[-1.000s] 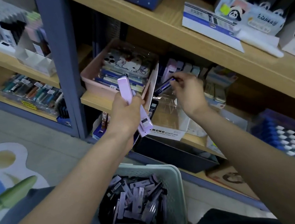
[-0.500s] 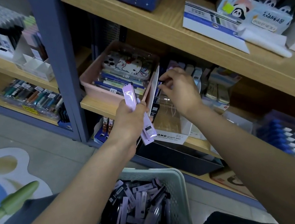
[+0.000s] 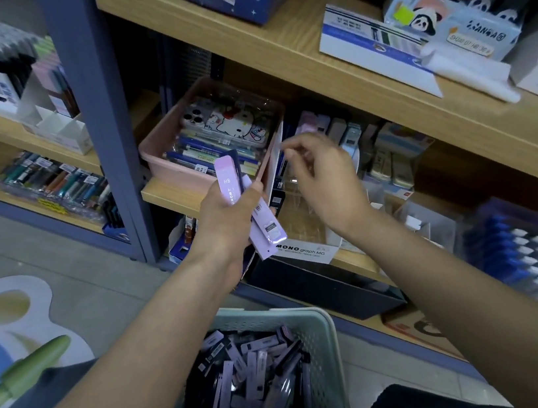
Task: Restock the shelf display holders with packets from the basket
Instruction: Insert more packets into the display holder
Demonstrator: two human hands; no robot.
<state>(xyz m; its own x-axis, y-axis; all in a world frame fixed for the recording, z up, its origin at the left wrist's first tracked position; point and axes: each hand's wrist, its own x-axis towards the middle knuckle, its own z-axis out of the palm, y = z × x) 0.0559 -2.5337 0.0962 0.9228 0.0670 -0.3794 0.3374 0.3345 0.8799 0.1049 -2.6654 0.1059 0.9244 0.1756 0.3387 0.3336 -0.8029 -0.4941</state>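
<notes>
Our right hand has drawn back from the clear acrylic display holder, fingers loosely curled and empty, so we judge one packet placed; our left hand still grips slim lilac plastic packets above the pale-green perforated basket.

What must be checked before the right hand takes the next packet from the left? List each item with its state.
1. Left hand grips the stack of flat lilac plastic packets: ok.
2. Right hand free, holding nothing: ok.
3. Room in the clear acrylic display holder: cannot tell, the right hand covers part of it.
4. Top packet's label faces up, HB legible: ok.
5. Pale green perforated plastic basket holds more packets: ok.
</notes>
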